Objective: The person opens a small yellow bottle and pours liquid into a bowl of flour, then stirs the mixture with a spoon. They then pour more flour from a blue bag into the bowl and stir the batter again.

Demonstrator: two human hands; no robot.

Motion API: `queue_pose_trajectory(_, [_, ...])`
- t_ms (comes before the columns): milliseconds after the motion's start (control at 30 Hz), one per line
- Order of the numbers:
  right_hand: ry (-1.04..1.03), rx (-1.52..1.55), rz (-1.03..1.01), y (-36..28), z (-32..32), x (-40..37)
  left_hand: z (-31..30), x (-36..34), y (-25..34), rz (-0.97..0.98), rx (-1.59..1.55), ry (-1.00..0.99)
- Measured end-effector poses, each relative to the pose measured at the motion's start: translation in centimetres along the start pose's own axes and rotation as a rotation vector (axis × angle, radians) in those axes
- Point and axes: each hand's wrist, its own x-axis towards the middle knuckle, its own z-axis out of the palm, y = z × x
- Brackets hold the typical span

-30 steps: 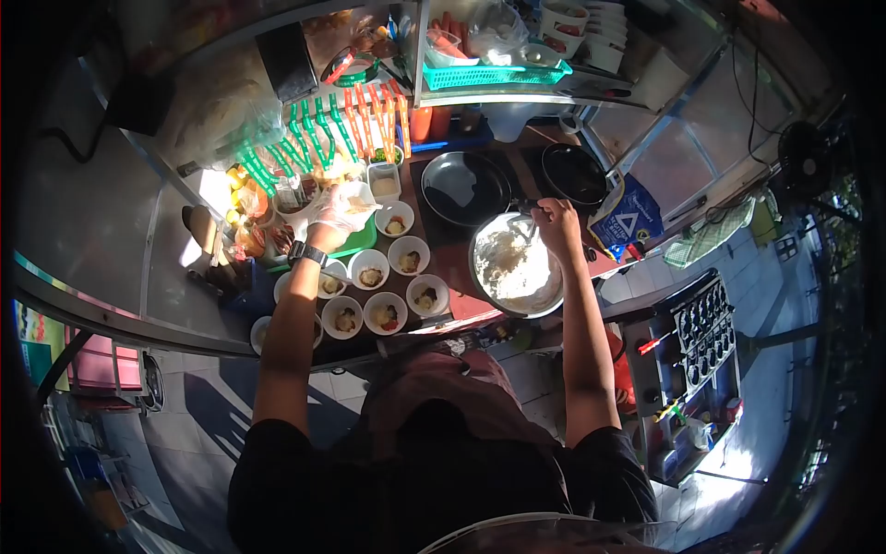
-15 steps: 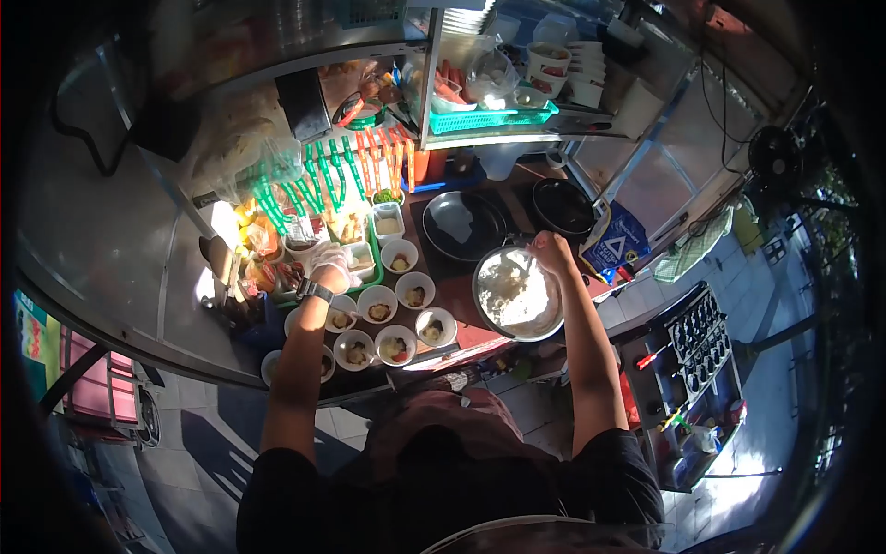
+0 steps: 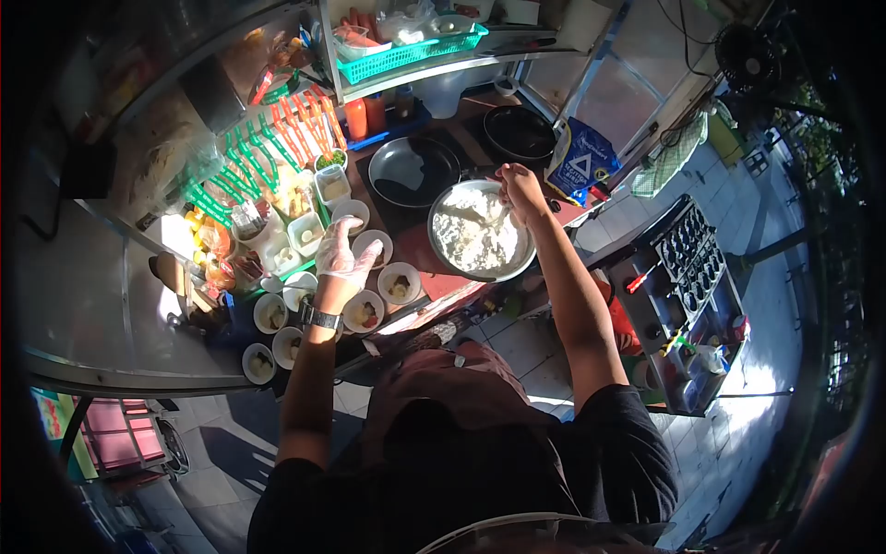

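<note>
My left hand [image 3: 343,260], in a clear plastic glove, is over the white cups with thumb and fingers apart, and nothing shows between them. Around it stand several white paper cups [image 3: 400,283] with small portions of food at the bottom. My right hand [image 3: 522,192] is closed at the upper right rim of a round metal pot [image 3: 486,275]. What its fingers grip is mostly hidden. Inside the pot lies a lumpy white food [image 3: 471,235], partly shaded.
Two black pans [image 3: 413,172] sit behind the pot, beside a blue packet [image 3: 584,159]. Green and orange strips [image 3: 249,159] hang near small food containers [image 3: 305,231]. A teal basket [image 3: 411,57] rests on the shelf above. A molded black pan [image 3: 690,254] lies on a cart at right.
My left hand has moved from the food containers toward me and right, over the cups, its fingers spreading. My right hand stays at the pot. The whole view has shifted.
</note>
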Motion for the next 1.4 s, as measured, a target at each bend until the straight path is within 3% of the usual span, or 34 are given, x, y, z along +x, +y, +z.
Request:
queue_pose_trajectory(33, [0.109,0.022,-0.122,0.0,0.3,0.2,1.1,-0.1,1.3,0.014,-0.056,-0.017])
queue_pose_trajectory(100, [0.093,0.158,-0.194,0.9,0.7,0.0,3.8,-0.7,3.2,0.011,-0.16,-0.077])
queue_pose_trajectory(167, [-0.139,0.329,-0.08,2.2,0.2,-0.6,6.4,-1.5,5.1,-0.12,-0.271,-0.145])
queue_pose_trajectory(233, [-0.207,0.311,0.021,1.4,-0.5,-1.1,8.3,-2.1,6.6,-0.2,-0.319,-0.18])
queue_pose_trajectory(300, [-0.034,0.083,-0.071,1.3,-1.5,-0.6,9.6,-2.4,7.6,-0.171,-0.181,-0.155])
queue_pose_trajectory(367, [0.024,0.143,-0.156,1.9,-1.5,0.3,11.5,-2.9,7.8,-0.22,-0.184,-0.113])
queue_pose_trajectory(433, [-0.147,0.448,-0.144,2.6,-0.7,-0.4,12.9,-3.3,8.0,-0.27,-0.181,-0.07])
queue_pose_trajectory(500, [-0.265,0.31,0.072,2.4,-0.8,-1.0,13.9,-3.6,8.1,-0.255,-0.115,-0.044])
queue_pose_trajectory(567, [-0.159,0.118,-0.086,2.1,-1.3,0.1,14.7,-3.7,8.4,-0.357,-0.134,-0.081])
queue_pose_trajectory(633, [-0.04,0.186,-0.218,1.9,-1.3,1.6,16.0,-3.9,8.5,-0.403,-0.126,-0.037])
queue_pose_trajectory(700, [-0.278,0.428,-0.087,2.7,-0.8,1.5,16.9,-4.3,8.5,-0.374,-0.052,0.014])
queue_pose_trajectory(733, [-0.331,0.306,0.049,2.7,-0.3,0.6,17.3,-4.5,8.6,-0.311,-0.021,0.06])
queue_pose_trajectory(767, [-0.4,0.208,0.048,3.2,-0.7,1.1,17.8,-4.6,8.6,-0.245,0.011,0.108])
queue_pose_trajectory(833, [-0.292,0.05,-0.122,1.8,-1.4,2.3,18.0,-4.7,9.0,-0.357,-0.063,0.056])
queue_pose_trajectory(900, [-0.217,0.166,-0.269,1.4,-1.3,3.5,18.6,-4.5,9.3,-0.249,0.013,0.159])
queue_pose_trajectory(967, [-0.462,0.351,-0.021,2.3,-0.8,2.4,18.9,-4.6,9.6,-0.307,0.037,0.151])
queue_pose_trajectory(1033, [-0.538,0.094,0.026,2.4,-0.8,1.5,19.3,-4.5,9.4,-0.284,0.1,0.164])
queue_pose_trajectory(1100, [-0.431,0.018,-0.149,1.5,-1.6,2.5,19.5,-5.0,9.0,-0.295,0.099,0.155])
queue_pose_trajectory(1167, [-0.336,0.275,-0.232,1.5,-1.2,2.1,19.7,-5.1,9.0,-0.274,0.086,0.157])
queue_pose_trajectory(1233, [-0.526,0.319,-0.103,3.2,-0.9,0.8,19.9,-5.4,9.3,-0.279,0.079,0.167])
queue_pose_trajectory(1267, [-0.575,0.083,-0.119,2.9,-1.4,0.7,19.8,-5.2,9.1,-0.278,0.07,0.173])
queue_pose_trajectory(1300, [-0.581,0.08,-0.12,1.7,-1.3,0.9,19.7,-4.9,9.0,-0.279,0.071,0.18])
queue_pose_trajectory(1400, [-0.285,0.121,-0.24,0.6,-0.9,1.7,19.8,-5.2,9.2,-0.289,0.125,0.159])
